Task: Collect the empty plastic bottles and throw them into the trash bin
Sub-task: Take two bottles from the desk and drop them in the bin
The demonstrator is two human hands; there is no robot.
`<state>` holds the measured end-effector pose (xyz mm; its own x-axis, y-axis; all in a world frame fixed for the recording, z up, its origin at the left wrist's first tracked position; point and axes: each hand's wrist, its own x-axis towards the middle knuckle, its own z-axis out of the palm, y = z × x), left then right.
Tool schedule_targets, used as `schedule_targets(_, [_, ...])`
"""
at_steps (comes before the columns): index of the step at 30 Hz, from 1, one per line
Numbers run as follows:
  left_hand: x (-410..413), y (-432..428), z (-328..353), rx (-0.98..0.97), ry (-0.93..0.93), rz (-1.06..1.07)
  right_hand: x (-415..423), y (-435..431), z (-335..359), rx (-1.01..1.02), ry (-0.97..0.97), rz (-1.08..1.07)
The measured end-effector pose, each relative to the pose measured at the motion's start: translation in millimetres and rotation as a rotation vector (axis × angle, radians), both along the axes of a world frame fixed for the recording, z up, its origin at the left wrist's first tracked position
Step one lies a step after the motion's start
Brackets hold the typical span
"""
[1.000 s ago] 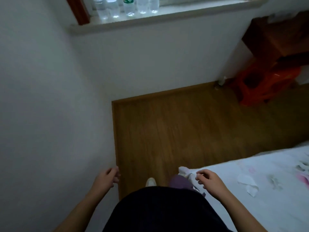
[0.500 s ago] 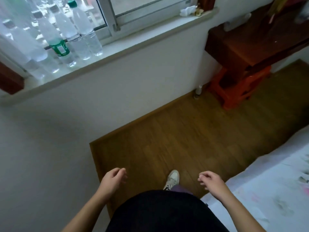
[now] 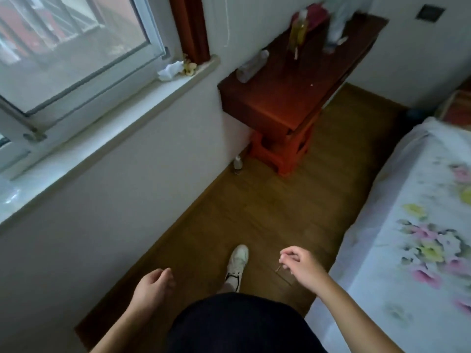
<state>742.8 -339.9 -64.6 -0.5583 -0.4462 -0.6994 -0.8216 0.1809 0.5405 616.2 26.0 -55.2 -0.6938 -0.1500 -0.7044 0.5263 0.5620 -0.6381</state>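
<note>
A clear plastic bottle point(image 3: 252, 66) lies on its side on the dark red wooden table point(image 3: 293, 98) against the wall. Farther back on that table stand a yellowish bottle point(image 3: 298, 34) and a blurred clear bottle point(image 3: 337, 26). A small bottle point(image 3: 237, 163) stands on the floor by the wall, beside the orange stool point(image 3: 283, 151). My left hand point(image 3: 153, 289) hangs low with loosely curled fingers and holds nothing. My right hand point(image 3: 302, 266) is also low, its fingers loosely curled, empty. No trash bin is in view.
A windowsill point(image 3: 107, 138) runs along the left wall with crumpled tissue point(image 3: 170, 70) on it. A bed with a flowered sheet point(image 3: 420, 225) fills the right side. A strip of wooden floor point(image 3: 254, 212) lies between wall and bed. My white shoe point(image 3: 237, 263) points forward.
The view has swung right along the wall: the row of bottles on the windowsill has left the frame, and the table and bed have come into fuller view. Both hands stay low and empty.
</note>
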Motion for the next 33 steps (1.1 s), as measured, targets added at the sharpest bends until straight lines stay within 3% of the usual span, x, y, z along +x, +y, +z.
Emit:
schedule_targets(11, [-280, 72, 1, 0.011, -0.002, -0.64, -31, 84, -11, 0.159, -0.112, -0.572])
schedule_targets(19, [-414, 176, 5, 0.033, 0.069, -1.013, -34, 129, -4, 0.197, -0.072, -0.825])
schedule_targets(26, [-485, 242, -11, 0.027, 0.003, -0.996, -93, 199, -19, 0.163, -0.048, -0.916])
schedule_targets(33, [-520, 273, -18, -0.047, -0.052, -0.818, -229, 285, -6, 0.078, 0.006, -0.751])
